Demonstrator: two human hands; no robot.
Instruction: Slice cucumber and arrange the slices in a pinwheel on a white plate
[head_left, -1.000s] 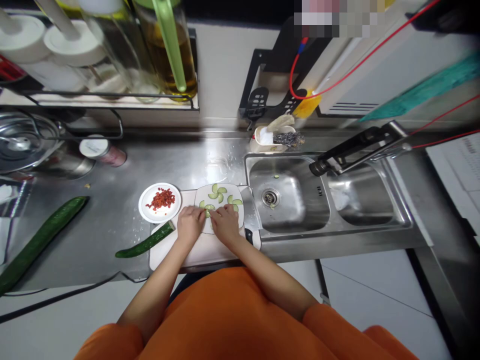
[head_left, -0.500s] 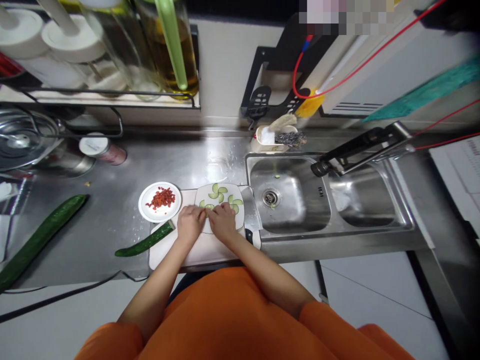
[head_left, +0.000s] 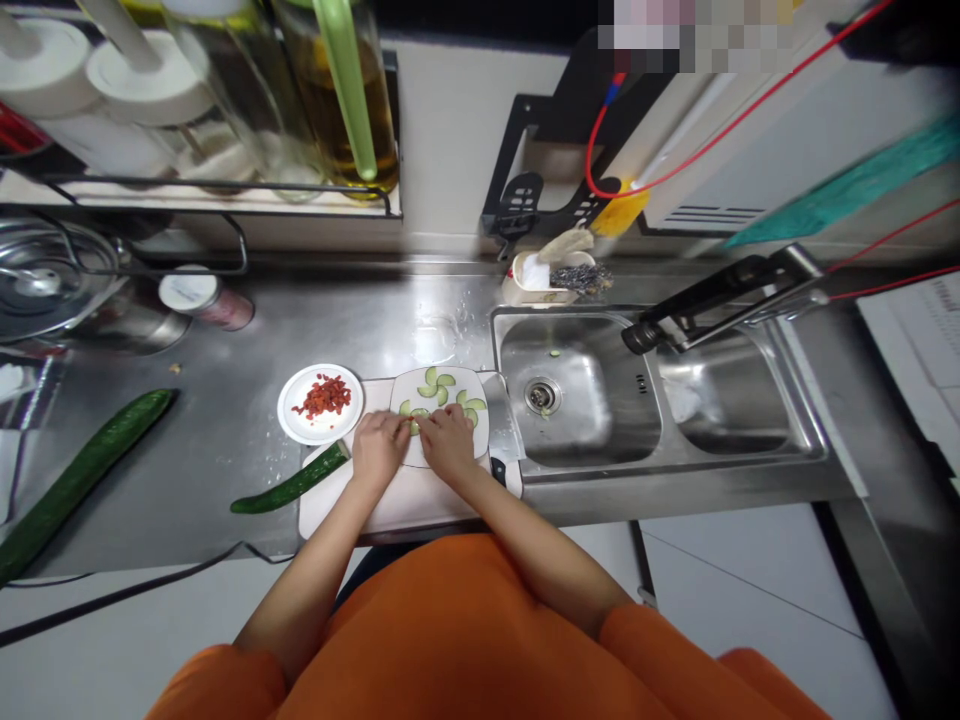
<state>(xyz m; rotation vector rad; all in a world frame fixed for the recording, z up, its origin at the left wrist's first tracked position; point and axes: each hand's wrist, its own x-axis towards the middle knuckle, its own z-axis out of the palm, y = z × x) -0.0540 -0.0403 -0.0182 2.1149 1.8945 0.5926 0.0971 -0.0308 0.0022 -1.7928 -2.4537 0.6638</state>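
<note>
My left hand (head_left: 381, 443) and my right hand (head_left: 448, 440) meet over a white square plate (head_left: 480, 452), their fingertips pinched close together near its left middle. A tiny reddish speck shows between the fingertips, too small to name surely; the fingers hide the rest. Thin cucumber slices (head_left: 436, 382) lie in a fan at the plate's far side, with others by the fingers and at the right. Left of the plate, a round white plate (head_left: 285, 413) bears small red pieces (head_left: 324, 397). A cut cucumber (head_left: 292, 482) rests partly on the white cutting board (head_left: 337, 505).
A knife (head_left: 504, 420) lies on the board's right side, beside the double sink (head_left: 592, 390). A whole cucumber (head_left: 82, 475) lies at the far left. Behind stand a lidded tin (head_left: 206, 298) and a sponge holder (head_left: 536, 285). A rack with bottles (head_left: 337, 120) overhangs the counter.
My left hand has shifted very slightly left, and a small gap with a reddish speck shows between the fingertips. The plates and cucumbers have stayed in place.
</note>
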